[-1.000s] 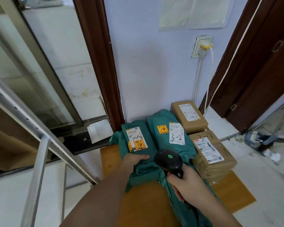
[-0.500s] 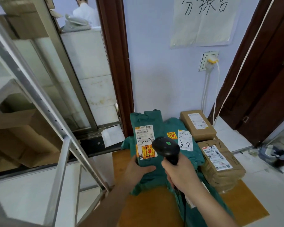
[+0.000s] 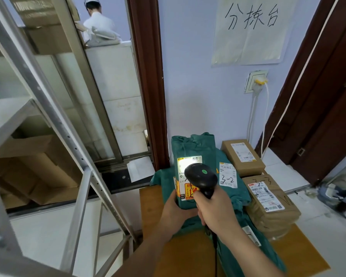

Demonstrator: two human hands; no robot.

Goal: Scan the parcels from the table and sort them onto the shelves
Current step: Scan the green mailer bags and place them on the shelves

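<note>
Left hand (image 3: 175, 211) has tilted the green parcel (image 3: 194, 154) up at 12 o'clock, fingers wrapped on its bottom edge — right hand (image 3: 216, 210) fist-tight on the scanner (image 3: 201, 177), label now lit — scan underway.

The parcel (image 3: 194, 154) held upright was a dark teal-green plastic mailer with a white label, lit up pale yellow by the scanner, plus a yellow-and-red sticker lower down. The barcode scanner (image 3: 201, 177) was plain black with a little green dot on top. Right of it lay another teal mailer (image 3: 233, 188), white label with "3-2" scrawled in black marker. Two brown cardboard boxes (image 3: 243, 156) (image 3: 272, 206) on the right had white labels, the nearer one with a red strip. The table (image 3: 150, 208) was orange-brown wood, the wall (image 3: 196, 86) pale lilac-blue, the door frame (image 3: 148, 76) dark reddish brown, and the shelving (image 3: 54, 116) grey metal.
</note>
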